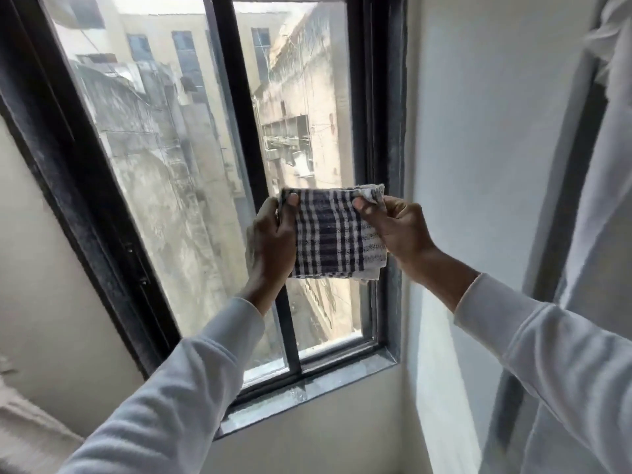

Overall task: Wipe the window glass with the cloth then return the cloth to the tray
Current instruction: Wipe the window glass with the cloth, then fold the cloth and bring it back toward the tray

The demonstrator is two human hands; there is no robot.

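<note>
1. Tray: we cannot see it.
2. Cloth [333,234]: checked, folded, before the window glass [164,138]; contact unclear.
3. Left hand [272,244], right hand [396,230]: each pinching a cloth edge.
4. Black frame [85,172], white walls [478,165].

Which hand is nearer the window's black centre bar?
Left. The left hand overlaps the centre bar in view, gripping the checked cloth's left edge; the right hand holds its right edge, nearer the wall.
</note>
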